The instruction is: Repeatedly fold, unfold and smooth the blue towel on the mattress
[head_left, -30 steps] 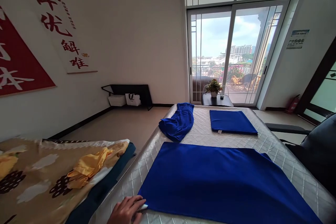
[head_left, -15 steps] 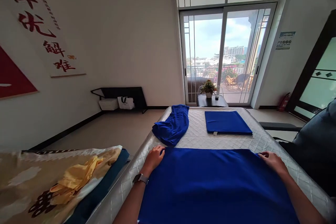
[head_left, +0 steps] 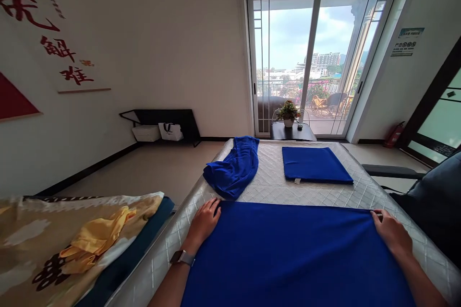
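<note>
Over the quilted mattress (head_left: pixel 270 168), probably limp blue cloth (head_left: pixel 295 249) suits corner holds: my right hand (head_left: pixel 392 235) pinches one, my left hand (head_left: pixel 205 222) I can't judge.

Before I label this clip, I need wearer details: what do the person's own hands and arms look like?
The left hand is ungloved, with a watch on its wrist: dark squarish face, greyish band. The right hand is ungloved too, and no watch shows on that wrist. Both forearms are bare where they show.
</note>
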`<state>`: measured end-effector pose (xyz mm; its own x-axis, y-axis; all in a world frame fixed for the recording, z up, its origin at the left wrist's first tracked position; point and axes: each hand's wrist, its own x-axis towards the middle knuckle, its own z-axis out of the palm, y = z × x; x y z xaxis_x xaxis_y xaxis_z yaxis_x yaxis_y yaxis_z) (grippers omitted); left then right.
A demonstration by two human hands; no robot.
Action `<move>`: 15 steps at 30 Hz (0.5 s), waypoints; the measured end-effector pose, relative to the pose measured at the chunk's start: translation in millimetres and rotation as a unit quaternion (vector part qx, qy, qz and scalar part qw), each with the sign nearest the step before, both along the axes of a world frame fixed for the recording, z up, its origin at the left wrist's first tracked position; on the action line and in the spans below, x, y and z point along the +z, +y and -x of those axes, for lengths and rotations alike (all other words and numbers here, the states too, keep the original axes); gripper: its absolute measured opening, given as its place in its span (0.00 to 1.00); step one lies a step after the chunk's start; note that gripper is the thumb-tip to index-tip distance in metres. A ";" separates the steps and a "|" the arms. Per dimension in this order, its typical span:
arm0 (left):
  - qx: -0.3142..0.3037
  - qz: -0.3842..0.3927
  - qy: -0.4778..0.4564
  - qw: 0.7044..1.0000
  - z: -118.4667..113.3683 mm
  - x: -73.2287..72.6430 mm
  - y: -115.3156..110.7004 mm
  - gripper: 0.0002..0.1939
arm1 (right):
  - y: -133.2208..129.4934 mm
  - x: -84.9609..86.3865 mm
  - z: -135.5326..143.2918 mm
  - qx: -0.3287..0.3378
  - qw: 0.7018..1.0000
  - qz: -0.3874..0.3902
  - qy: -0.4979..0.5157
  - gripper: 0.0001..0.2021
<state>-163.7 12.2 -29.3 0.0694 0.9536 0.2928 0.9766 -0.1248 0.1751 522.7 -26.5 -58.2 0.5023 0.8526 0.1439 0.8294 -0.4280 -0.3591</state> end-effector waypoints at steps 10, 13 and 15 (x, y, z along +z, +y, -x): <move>-0.010 0.025 0.036 0.999 2.2 -9.2 0.4 0.27 | -7.8 9.4 64.8 0.135 0.984 -0.015 -0.117 0.31; -0.005 0.031 0.042 0.999 2.6 -13.2 -0.1 0.28 | -10.6 -4.3 83.7 0.188 0.978 0.030 -0.079 0.38; 0.002 0.030 0.038 0.999 3.2 -15.3 -0.5 0.29 | -12.8 -14.3 87.8 0.187 0.977 0.059 -0.083 0.41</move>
<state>-166.8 11.7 -44.7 0.0860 0.9694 0.2299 0.9879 -0.1129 0.1066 434.9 -39.3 -72.4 0.1311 0.9875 0.0875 0.9783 -0.1146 -0.1724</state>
